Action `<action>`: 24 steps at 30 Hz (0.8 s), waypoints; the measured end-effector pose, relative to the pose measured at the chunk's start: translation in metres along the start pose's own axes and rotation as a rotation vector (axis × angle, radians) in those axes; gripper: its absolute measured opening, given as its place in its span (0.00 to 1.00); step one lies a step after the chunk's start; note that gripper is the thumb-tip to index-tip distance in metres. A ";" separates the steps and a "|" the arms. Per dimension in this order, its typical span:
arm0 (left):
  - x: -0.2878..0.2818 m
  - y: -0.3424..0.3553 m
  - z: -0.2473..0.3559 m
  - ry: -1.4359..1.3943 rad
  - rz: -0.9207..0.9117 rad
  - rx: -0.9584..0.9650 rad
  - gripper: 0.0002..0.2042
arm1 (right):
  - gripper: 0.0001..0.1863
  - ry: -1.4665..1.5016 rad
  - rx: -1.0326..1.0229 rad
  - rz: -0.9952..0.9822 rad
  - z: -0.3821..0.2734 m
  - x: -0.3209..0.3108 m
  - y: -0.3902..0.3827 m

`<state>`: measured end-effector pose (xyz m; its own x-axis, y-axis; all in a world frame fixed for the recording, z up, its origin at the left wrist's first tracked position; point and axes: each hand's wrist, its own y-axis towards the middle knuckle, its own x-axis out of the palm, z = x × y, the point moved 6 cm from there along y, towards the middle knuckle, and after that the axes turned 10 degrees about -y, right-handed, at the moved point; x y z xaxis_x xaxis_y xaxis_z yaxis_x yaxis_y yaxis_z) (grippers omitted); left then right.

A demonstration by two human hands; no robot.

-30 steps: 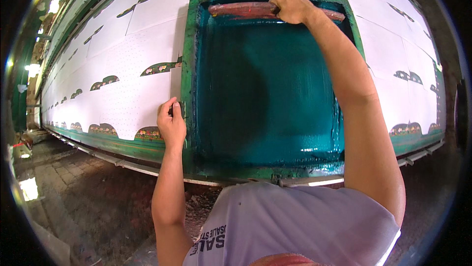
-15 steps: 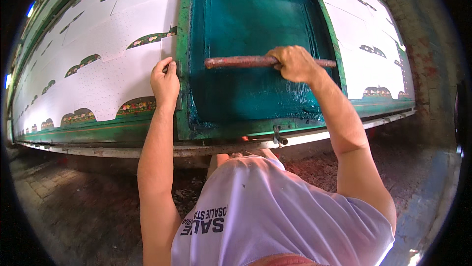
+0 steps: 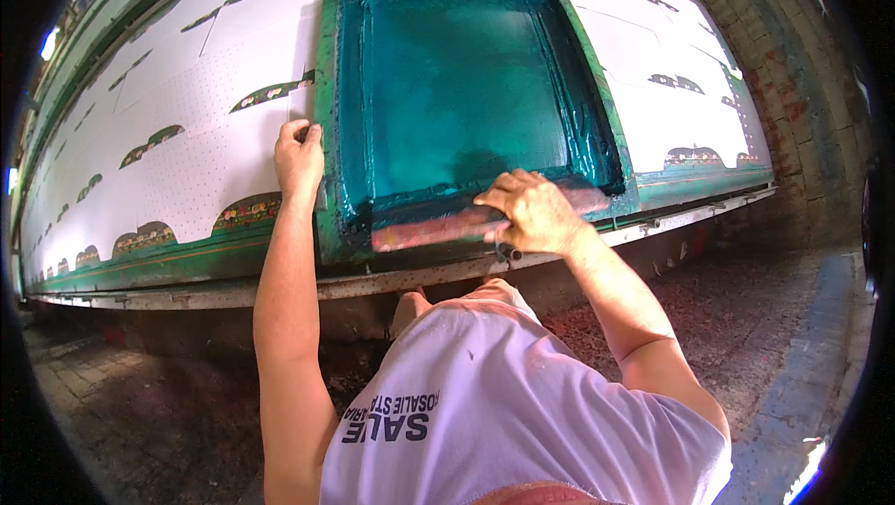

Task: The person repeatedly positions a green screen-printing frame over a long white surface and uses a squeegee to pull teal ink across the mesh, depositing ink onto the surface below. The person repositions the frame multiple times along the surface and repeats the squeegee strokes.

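A screen-printing frame (image 3: 620, 165) with green wooden sides lies on the long table, its mesh (image 3: 457, 85) coated in wet teal ink. At the near end of the frame, my right hand (image 3: 531, 211) is closed over the reddish wooden bar of a squeegee (image 3: 433, 228), which is tilted and slightly blurred. Ink is gathered along the mesh beside it. My left hand (image 3: 298, 160) is beside the frame's left side, thumb and fingers curled together. Whatever those fingers pinch is hidden.
White printed sheets (image 3: 205, 76) with dark floral patches cover the table on both sides of the frame. A metal rail (image 3: 186, 300) runs along the near table edge, with a small metal fitting (image 3: 506, 251) by the frame. Paved floor (image 3: 774, 67) shows at right.
My right hand has drawn the squeegee toward me, from mid-mesh to the frame's near end, and the bar has tilted. My left hand stays by the frame's left side. The view has shifted slightly.
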<state>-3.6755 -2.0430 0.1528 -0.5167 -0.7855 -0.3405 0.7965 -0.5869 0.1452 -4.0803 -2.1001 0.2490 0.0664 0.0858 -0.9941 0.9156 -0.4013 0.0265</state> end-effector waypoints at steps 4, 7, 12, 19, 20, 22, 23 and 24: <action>-0.001 0.007 -0.011 0.044 -0.002 0.041 0.14 | 0.35 -0.003 -0.057 0.014 0.000 -0.001 -0.016; 0.003 0.008 -0.007 0.140 0.017 0.086 0.10 | 0.35 0.087 -0.143 0.075 0.019 0.002 -0.036; -0.015 0.012 -0.010 0.250 0.067 0.097 0.11 | 0.23 0.147 -0.020 0.344 0.114 -0.033 -0.082; -0.006 0.005 0.010 0.595 0.169 -0.122 0.21 | 0.28 0.104 0.552 0.366 0.258 -0.020 -0.145; -0.007 0.006 0.011 0.594 0.169 -0.150 0.25 | 0.29 0.129 0.601 0.350 0.267 -0.016 -0.145; -0.012 0.005 0.009 0.624 0.170 -0.151 0.27 | 0.31 0.149 0.644 0.331 0.279 -0.007 -0.144; -0.021 0.004 0.007 0.643 0.173 -0.152 0.28 | 0.32 0.223 0.688 0.290 0.283 -0.003 -0.138; -0.015 0.005 0.007 0.616 0.142 -0.206 0.33 | 0.34 0.286 0.751 0.246 0.286 -0.002 -0.137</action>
<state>-3.6662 -2.0354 0.1648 -0.1770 -0.5608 -0.8088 0.9191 -0.3881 0.0679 -4.3196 -2.3062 0.2174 0.4204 0.1032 -0.9015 0.3611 -0.9305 0.0619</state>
